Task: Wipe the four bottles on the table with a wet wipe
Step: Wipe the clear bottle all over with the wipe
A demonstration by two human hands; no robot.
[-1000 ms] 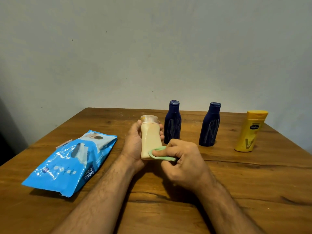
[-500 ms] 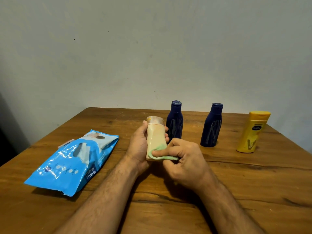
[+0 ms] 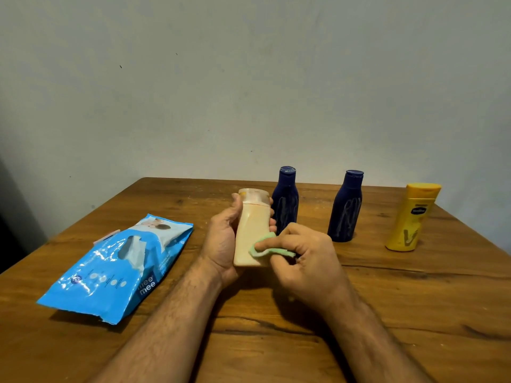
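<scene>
The left hand [image 3: 224, 244] is wrapped around a cream bottle [image 3: 252, 230], holding it cap-up and slightly tilted above the wooden worktop [image 3: 414, 313]. The right hand [image 3: 307, 261] pinches a green wipe [image 3: 269, 248] and presses it against the lower front of the cream bottle. Behind the cream bottle stands a dark blue bottle [image 3: 286, 203], with a second blue bottle [image 3: 345, 205] and a yellow bottle [image 3: 413, 217] farther to its right. A blue pack of wipes [image 3: 110, 272] lies to its left.
</scene>
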